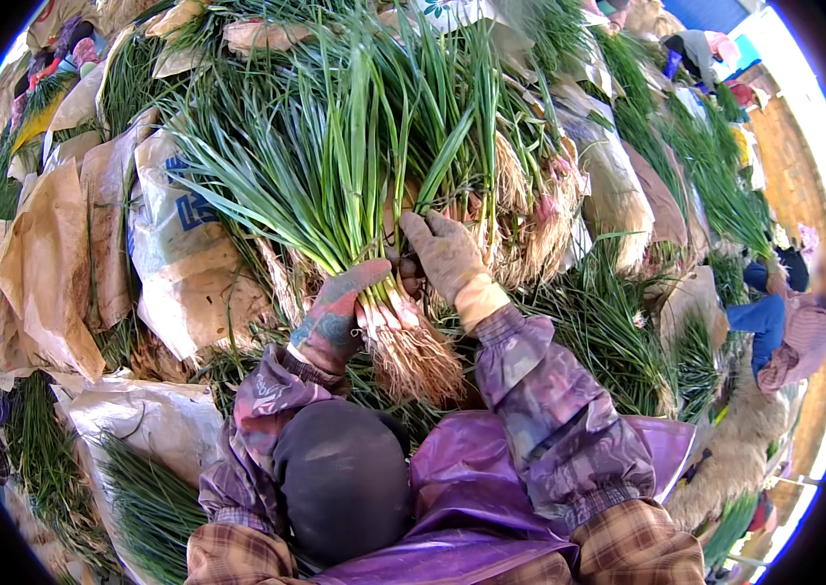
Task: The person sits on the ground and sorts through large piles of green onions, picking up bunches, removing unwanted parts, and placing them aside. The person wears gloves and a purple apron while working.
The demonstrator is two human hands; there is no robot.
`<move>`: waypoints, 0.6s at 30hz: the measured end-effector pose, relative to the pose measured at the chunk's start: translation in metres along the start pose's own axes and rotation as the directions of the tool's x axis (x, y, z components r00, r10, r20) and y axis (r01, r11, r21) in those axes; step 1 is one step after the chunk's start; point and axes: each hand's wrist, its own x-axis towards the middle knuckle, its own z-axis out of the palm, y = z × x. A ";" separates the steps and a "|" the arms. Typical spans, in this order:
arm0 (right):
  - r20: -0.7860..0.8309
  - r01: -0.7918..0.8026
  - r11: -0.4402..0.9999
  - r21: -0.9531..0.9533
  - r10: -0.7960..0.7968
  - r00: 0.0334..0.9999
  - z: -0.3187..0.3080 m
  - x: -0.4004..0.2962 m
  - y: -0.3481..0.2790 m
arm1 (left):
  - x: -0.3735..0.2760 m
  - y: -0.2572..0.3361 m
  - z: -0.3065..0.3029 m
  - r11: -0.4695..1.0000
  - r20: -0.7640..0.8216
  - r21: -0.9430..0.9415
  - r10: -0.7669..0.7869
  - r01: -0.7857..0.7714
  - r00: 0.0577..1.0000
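Observation:
My gloved left hand (337,314) is closed around the lower stems of a bunch of green plants (350,183) with long narrow leaves, pinkish-white bases and brown stringy roots (413,358) that hang below the fist. Just right of the bunch is my right hand (449,252) in a soiled light glove, its thumb and fingers at a long green leaf beside the stems; whether it grips the leaf is unclear. Behind the hands lies a thick heap of similar rooted plants (537,219). Both forearms wear patterned purple sleeve covers.
A dark-clad knee (343,479) and a purple plastic apron (464,475) are below my hands. Brown paper sheets (54,270) and a printed white sack (171,241) lie left. More plants (595,344) spread right, where a person in a knitted hat (796,344) sits.

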 end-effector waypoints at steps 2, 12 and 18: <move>-0.074 0.242 0.861 -0.447 -0.305 0.949 0.012 -0.009 0.016 | -0.003 0.006 -0.005 0.999 -0.048 0.042 -0.005 0.007 0.999; -0.042 0.035 0.951 -0.307 -0.050 0.998 -0.008 -0.009 -0.030 | -0.004 -0.002 0.009 0.992 -0.082 0.123 0.039 -0.029 0.996; 0.072 -0.034 0.954 0.298 0.013 0.997 0.000 -0.016 -0.002 | -0.008 0.004 -0.016 0.934 -0.074 0.358 0.022 0.006 0.997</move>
